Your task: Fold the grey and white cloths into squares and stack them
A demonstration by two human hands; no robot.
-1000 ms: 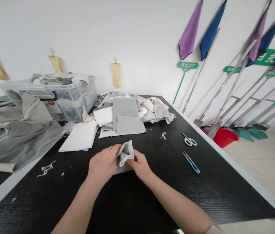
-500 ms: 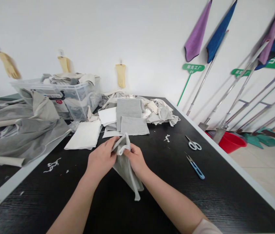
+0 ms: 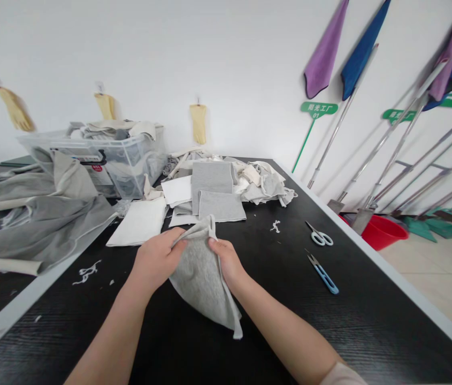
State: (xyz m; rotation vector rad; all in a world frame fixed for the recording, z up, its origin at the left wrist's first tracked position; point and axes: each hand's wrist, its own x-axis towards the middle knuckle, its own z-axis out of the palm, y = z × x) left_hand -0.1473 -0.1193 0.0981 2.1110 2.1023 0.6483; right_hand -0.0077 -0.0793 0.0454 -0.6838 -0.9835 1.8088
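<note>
a pale edge strip (image 3: 13,310) runs down the left of the dark surface (image 3: 362,321), with a gray heap (image 3: 37,227) lying across it. the surface stretches from there, past loose threads (image 3: 86,272), under both forearms and on to the pale right edge (image 3: 406,297).

the clear bin (image 3: 123,166), overfull with cloth, stands behind the heap. next come white folded cloth (image 3: 136,222), gray folded cloth (image 3: 222,206) and a rag pile (image 3: 269,187), blocking the far side. the left hand (image 3: 155,262) is closed on the upper edge of the held cloth (image 3: 199,272); the right hand (image 3: 229,263) pinches its right edge, and the cloth hangs between the forearms. scissors (image 3: 319,236) and blue snips (image 3: 322,275) lie near the right edge, the red bucket (image 3: 384,232) beyond it.
</note>
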